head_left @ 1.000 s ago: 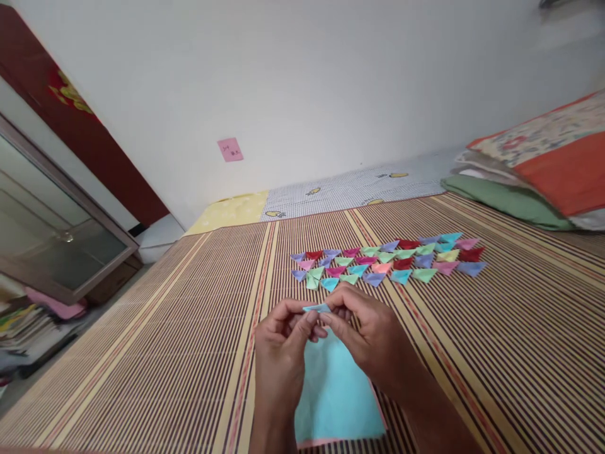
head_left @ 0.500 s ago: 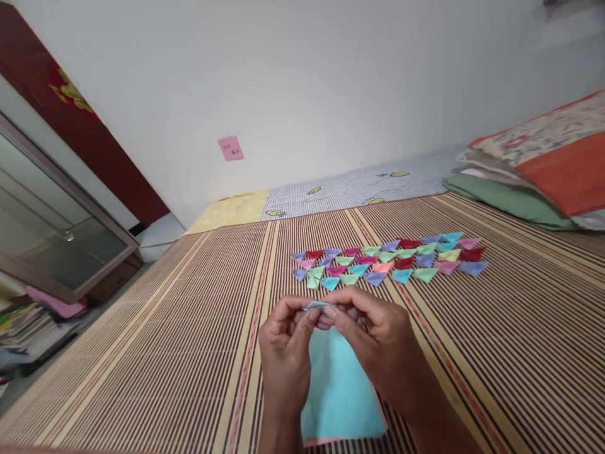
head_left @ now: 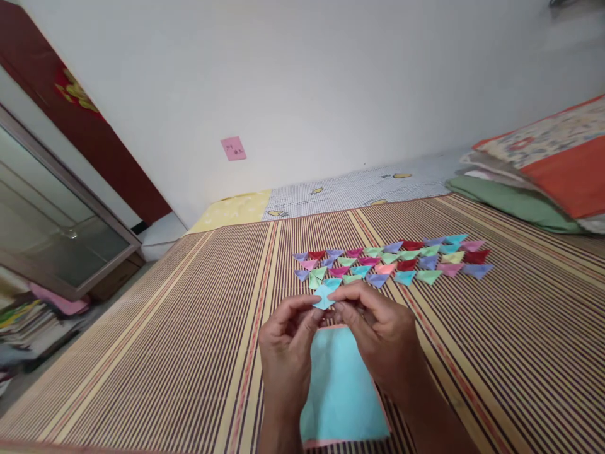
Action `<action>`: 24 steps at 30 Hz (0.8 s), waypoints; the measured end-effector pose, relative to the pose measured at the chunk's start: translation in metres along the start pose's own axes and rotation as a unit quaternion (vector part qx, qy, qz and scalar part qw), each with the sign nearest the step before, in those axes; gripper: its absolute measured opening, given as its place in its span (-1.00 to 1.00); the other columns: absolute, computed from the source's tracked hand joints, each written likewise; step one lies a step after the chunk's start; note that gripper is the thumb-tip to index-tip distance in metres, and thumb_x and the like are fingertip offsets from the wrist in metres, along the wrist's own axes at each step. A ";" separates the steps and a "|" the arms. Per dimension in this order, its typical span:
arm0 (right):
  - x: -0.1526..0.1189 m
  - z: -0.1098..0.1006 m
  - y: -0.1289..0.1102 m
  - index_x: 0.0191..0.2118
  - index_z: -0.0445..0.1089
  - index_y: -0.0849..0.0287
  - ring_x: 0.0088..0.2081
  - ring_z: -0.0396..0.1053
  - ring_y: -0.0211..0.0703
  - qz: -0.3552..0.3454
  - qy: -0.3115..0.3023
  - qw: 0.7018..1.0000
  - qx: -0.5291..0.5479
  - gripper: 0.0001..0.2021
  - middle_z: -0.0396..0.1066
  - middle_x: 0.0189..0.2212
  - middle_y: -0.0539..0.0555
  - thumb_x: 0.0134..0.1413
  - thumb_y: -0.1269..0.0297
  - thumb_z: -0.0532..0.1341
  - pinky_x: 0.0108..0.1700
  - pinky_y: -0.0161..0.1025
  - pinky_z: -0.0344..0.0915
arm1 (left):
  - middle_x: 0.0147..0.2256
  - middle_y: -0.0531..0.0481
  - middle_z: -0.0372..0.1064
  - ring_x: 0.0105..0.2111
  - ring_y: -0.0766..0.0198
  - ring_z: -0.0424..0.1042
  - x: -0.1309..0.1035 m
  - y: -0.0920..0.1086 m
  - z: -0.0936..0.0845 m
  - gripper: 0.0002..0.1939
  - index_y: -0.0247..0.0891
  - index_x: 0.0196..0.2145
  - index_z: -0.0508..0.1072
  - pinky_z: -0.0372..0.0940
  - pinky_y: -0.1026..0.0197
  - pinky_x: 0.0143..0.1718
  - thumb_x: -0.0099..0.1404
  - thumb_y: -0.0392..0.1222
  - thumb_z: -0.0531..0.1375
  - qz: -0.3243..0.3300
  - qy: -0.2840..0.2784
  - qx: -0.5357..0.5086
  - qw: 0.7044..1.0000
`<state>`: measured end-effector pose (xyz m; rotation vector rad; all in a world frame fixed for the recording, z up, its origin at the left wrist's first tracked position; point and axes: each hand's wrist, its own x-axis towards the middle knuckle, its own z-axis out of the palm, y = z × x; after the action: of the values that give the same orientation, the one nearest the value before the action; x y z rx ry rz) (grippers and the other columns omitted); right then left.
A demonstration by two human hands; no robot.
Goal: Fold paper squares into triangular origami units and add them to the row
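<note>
Fingers (head_left: 309, 315) of the left hand (head_left: 283, 350) and fingers (head_left: 347, 299) of the right hand (head_left: 382, 343) are closed together on a small folded piece of light-blue paper (head_left: 324, 297), which is pinched between the fingertips of both hands and held up just above the mat. The piece is seen tilted toward the camera, so that a flat, roughly triangular face is shown.

Beneath the hands, a stack of paper sheets (head_left: 343, 394) is laid on the striped bamboo mat (head_left: 165, 347); its top sheet is light blue, and a pink edge is shown along the near and right sides. The wrists are held over this stack.

Just beyond the held piece, a group of small folded paper triangles (head_left: 392, 260) is arranged on the mat in about three rows, in purple, red, green, pink, blue and yellow. The nearest of them lie close behind the fingertips; whether they are touched cannot be told.

A patterned sheet (head_left: 359, 189) is seen at the far edge of the mat against a white wall, on which a pink note (head_left: 233, 149) is stuck. Folded bedding (head_left: 534, 176) is piled at the right, and a glass-fronted cabinet (head_left: 47, 221) is seen at the left.
</note>
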<state>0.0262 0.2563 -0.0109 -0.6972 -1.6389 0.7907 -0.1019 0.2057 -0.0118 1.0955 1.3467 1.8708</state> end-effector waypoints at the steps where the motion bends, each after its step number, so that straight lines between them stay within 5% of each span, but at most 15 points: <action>1: 0.000 0.000 0.000 -0.24 0.48 0.10 -0.31 0.51 -0.20 -0.002 -0.006 1.000 0.000 -0.86 0.51 -0.35 -0.03 0.27 0.45 0.18 -0.26 -0.27 0.43 | -0.38 -0.01 0.60 -0.40 0.28 0.58 0.000 0.000 0.000 -0.91 -0.20 -0.28 0.66 0.50 0.31 -0.31 0.20 -0.24 0.40 -0.006 0.003 -0.007 1.000; 14: -0.001 0.008 -0.004 -0.31 0.46 0.10 -0.15 0.49 -0.16 -0.033 -0.005 0.999 0.036 -0.88 0.50 -0.29 0.00 0.24 0.44 0.25 -0.15 -0.26 0.40 | -0.33 -0.04 0.58 -0.30 0.25 0.57 0.003 -0.004 -0.007 -0.94 -0.23 -0.37 0.67 0.49 0.29 -0.26 0.14 -0.27 0.44 -0.003 0.024 -0.041 0.999; 24: -0.001 0.013 -0.003 -0.37 0.43 0.12 -0.23 0.47 -0.17 0.104 -0.020 0.977 0.187 -0.90 0.47 -0.30 0.02 0.20 0.34 0.29 -0.20 -0.26 0.44 | -0.36 0.00 0.58 -0.34 0.28 0.54 -0.002 0.001 -0.004 -0.95 -0.19 -0.40 0.68 0.45 0.30 -0.28 0.13 -0.28 0.45 -0.001 0.051 -0.011 0.999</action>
<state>0.0137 0.2523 -0.0112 -0.5886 -1.4110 1.2339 -0.1048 0.2021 -0.0119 0.9997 1.3803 1.9596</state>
